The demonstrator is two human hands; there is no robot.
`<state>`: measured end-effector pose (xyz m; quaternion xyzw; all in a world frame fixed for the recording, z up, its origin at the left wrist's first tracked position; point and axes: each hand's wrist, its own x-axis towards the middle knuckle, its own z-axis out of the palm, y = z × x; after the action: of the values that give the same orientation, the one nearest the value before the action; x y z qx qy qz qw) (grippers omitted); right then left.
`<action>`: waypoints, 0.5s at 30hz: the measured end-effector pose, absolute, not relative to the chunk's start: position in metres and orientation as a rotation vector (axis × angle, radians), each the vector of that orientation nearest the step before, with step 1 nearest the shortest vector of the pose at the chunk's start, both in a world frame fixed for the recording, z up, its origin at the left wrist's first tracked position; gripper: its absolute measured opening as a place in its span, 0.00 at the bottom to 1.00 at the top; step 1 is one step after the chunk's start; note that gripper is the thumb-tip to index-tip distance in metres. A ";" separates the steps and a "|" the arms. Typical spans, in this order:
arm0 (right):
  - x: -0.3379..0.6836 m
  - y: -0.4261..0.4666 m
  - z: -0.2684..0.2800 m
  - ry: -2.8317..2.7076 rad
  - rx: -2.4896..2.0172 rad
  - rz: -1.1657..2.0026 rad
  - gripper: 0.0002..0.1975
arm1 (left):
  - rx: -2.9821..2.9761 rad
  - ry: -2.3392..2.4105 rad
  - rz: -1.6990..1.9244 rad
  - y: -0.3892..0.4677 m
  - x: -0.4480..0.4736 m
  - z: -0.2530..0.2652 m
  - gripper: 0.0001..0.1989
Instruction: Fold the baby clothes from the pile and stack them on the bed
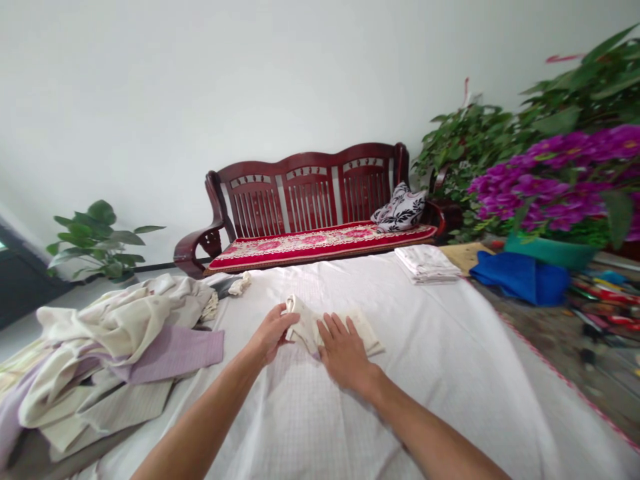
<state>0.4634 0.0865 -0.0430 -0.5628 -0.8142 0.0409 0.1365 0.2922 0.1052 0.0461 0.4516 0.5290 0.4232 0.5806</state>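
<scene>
A small cream cloth garment (367, 328) lies on the white sheet, partly folded. My left hand (274, 331) pinches its left end, which is lifted a little and curls over the fingers. On the middle of the garment my right hand (345, 350) rests flat, palm down, with the fingers stretched out. Part of the cloth is hidden beneath that hand. What kind of garment it is, I cannot make out.
To the left is a heap of cream, lilac and grey clothes (175, 353). A folded white stack (427, 263) sits at the far right of the sheet (425, 413). Beyond stands a wooden bench (305, 180); blue cloth (520, 277) and purple flowers (560, 180) are at right.
</scene>
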 end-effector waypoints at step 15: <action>0.501 0.103 -0.023 -1.834 -1.228 0.857 0.21 | 1.207 1.304 0.913 0.112 0.355 0.058 0.27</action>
<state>0.5011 0.1032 -0.0235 -0.4803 -0.7173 0.3352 0.3774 0.3554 0.1117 0.0579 0.5080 0.5489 0.3842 0.5414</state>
